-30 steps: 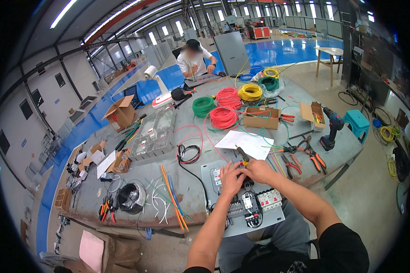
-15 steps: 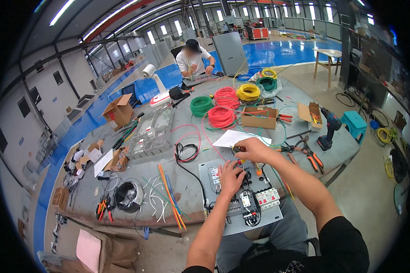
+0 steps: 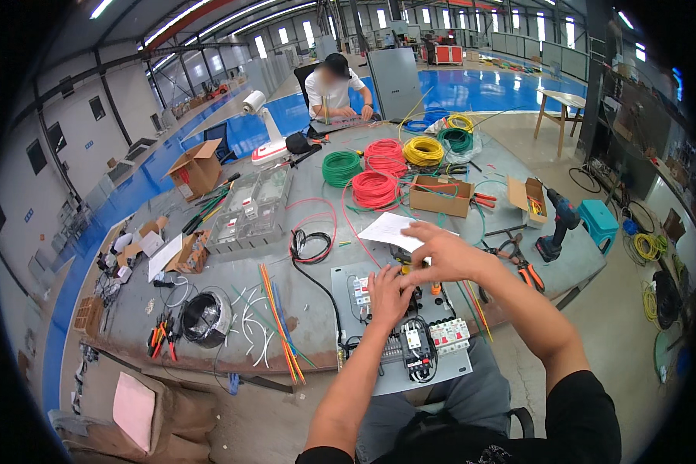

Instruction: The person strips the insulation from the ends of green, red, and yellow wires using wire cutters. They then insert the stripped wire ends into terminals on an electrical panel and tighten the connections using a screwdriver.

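Observation:
A grey mounting plate (image 3: 342, 288) with electrical parts leans at the table's near edge, over my lap. My left hand (image 3: 388, 300) lies over its upper middle, fingers bent down among the small parts; what they grip is hidden. Just right of it my right hand (image 3: 447, 257) arches over the plate, fingers and thumb apart. Between the two hands shows a dark and yellow handle (image 3: 404, 269), like a screwdriver's, partly covered. Lower on the plate sit a black contactor (image 3: 417, 359) and a row of white circuit breakers (image 3: 449, 334). A white paper sheet (image 3: 385, 228) lies beyond my hands.
Green (image 3: 341, 168), red (image 3: 375, 190) and yellow wire coils (image 3: 423, 151) lie beyond, beside a cardboard box (image 3: 441, 197). A cordless drill (image 3: 558, 224) and orange-handled pliers (image 3: 530, 276) are right. Cut wires (image 3: 278, 317) and a parts organizer (image 3: 251, 213) are left. Across the table sits a person (image 3: 334, 89).
My right hand's fingers have loosened and spread from around the dark and yellow handle. My left hand stays on the plate. The view has shifted slightly, and the person opposite has lowered their hands.

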